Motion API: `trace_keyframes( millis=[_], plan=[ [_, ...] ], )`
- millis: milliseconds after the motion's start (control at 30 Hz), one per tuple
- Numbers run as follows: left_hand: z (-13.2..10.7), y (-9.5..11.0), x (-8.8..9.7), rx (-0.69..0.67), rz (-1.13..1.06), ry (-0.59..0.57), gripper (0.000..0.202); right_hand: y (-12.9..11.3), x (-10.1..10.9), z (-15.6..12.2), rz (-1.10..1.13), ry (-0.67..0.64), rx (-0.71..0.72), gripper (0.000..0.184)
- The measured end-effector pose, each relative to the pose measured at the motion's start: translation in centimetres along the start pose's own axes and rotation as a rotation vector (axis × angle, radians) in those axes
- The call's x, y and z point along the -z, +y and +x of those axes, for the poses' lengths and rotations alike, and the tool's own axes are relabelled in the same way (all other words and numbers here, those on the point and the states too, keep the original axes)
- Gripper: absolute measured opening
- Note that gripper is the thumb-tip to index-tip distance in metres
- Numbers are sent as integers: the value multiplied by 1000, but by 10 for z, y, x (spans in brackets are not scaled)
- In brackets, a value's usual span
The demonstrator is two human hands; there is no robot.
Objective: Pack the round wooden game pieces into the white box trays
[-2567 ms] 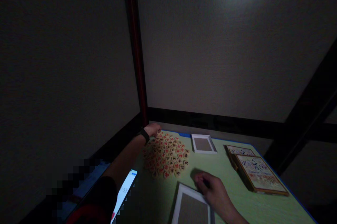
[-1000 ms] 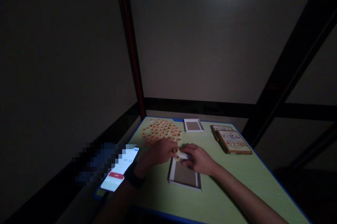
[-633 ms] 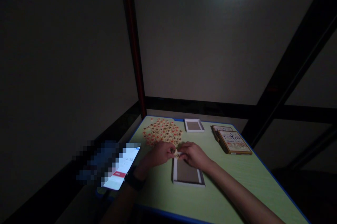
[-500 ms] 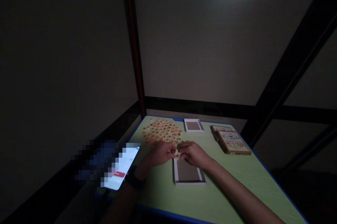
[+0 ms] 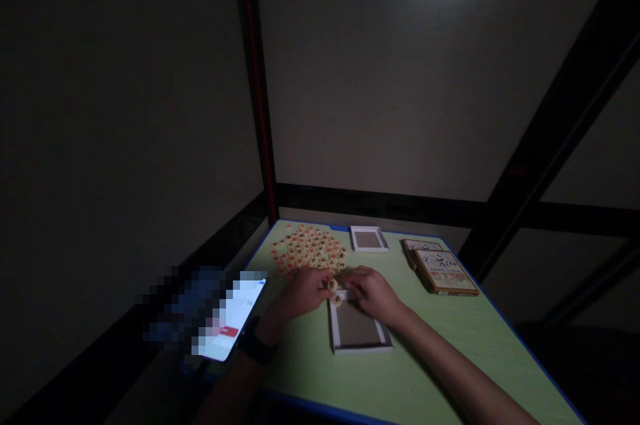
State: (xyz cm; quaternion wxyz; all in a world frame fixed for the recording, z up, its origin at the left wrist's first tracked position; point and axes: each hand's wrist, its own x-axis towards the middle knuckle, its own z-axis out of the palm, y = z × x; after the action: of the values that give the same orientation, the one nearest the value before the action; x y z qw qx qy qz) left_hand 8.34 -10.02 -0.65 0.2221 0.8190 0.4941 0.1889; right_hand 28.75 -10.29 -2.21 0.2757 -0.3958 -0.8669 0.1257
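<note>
A white shallow box tray point(image 5: 357, 345) lies on the green table point(image 5: 430, 358) in front of me. My left hand point(image 5: 305, 293) is curled at the tray's far left corner, pinching a round pale game piece point(image 5: 331, 285). Another round piece point(image 5: 337, 300) sits in that corner of the tray. My right hand point(image 5: 373, 293) rests on the tray's far edge with its fingers bent, close to the left hand. A heap of round game pieces point(image 5: 309, 253) with red and black marks lies just beyond the left hand.
A second small white tray point(image 5: 369, 238) lies at the table's far edge. Two printed box lids point(image 5: 443, 268) lie stacked at the right. A lit phone point(image 5: 230, 325) sits at the table's left edge. A dark red post point(image 5: 257, 92) rises behind the table's far left corner.
My left hand came back from the heap to the near tray, meeting my right hand at its far corner. A round piece now lies in that corner. The view widened.
</note>
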Motion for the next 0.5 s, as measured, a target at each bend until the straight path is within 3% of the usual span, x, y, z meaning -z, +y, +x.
trace_keyframes(
  millis=[133,267,400,500],
  plan=[
    [-1,6,3,-50,104,-1,9,-12,-3,-4,278,123,-245,19],
    [-2,13,2,-64,149,-32,8,-10,-16,-2,489,144,-345,11],
    [-4,9,-2,-97,102,-47,9,-5,-22,-2,533,121,-382,7],
    [-7,1,-6,-105,82,-1,23,-8,-21,-7,379,78,-368,3]
  ],
)
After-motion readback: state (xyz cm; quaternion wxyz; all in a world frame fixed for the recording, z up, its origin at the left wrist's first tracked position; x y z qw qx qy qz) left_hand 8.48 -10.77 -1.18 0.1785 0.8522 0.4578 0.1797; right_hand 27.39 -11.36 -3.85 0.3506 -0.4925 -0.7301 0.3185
